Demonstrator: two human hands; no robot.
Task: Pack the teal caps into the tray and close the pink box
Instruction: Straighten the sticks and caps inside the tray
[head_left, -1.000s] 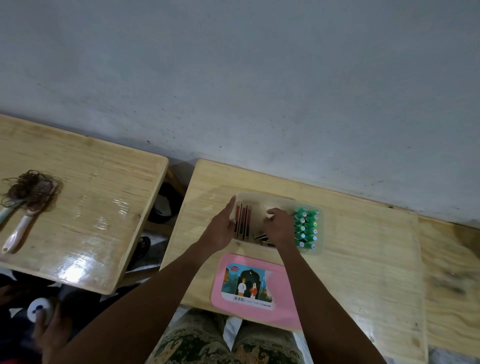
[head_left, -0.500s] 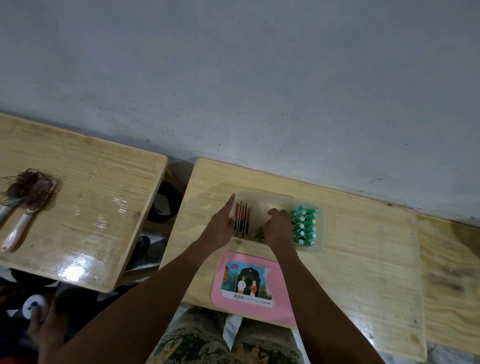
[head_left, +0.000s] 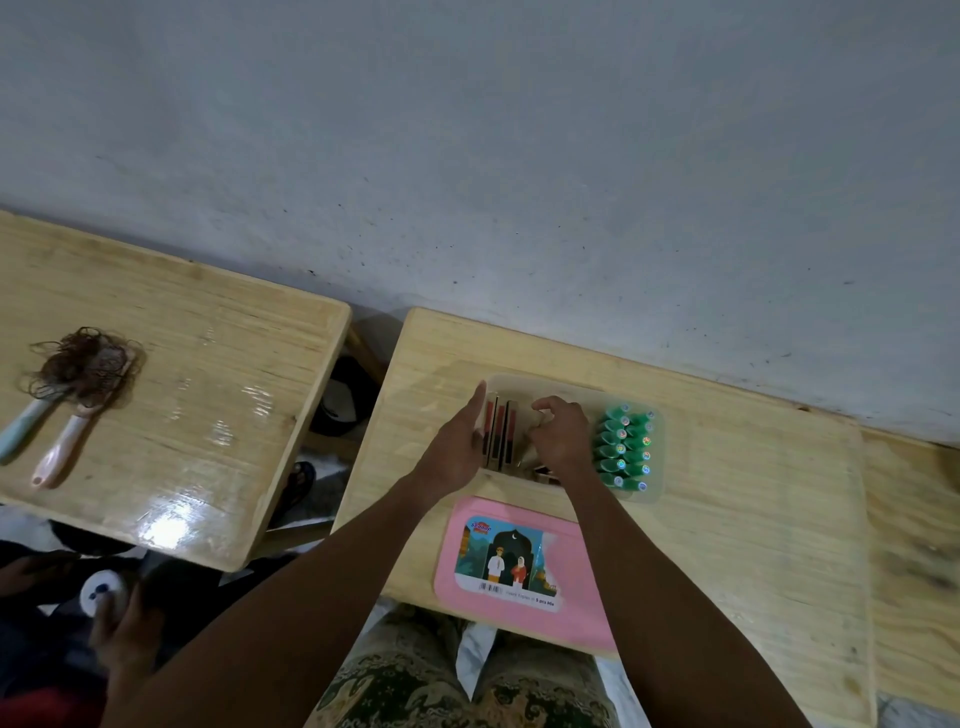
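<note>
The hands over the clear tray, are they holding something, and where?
The left hand lies flat against the tray's left end, steadying it. The right hand's fingers curl down among the dark sticks; whether they pinch one cannot be told.

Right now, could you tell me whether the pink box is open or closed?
Open. The pink lid lies flat on the table, nearer the person than the clear tray, apart from it.

Two pale wooden tables stand side by side against the wall: the right table (head_left: 753, 519) carries a clear tray (head_left: 655, 493) and, nearer, a pink lid (head_left: 566, 608), while the left table (head_left: 208, 415) bears two hairbrushes (head_left: 67, 421).
</note>
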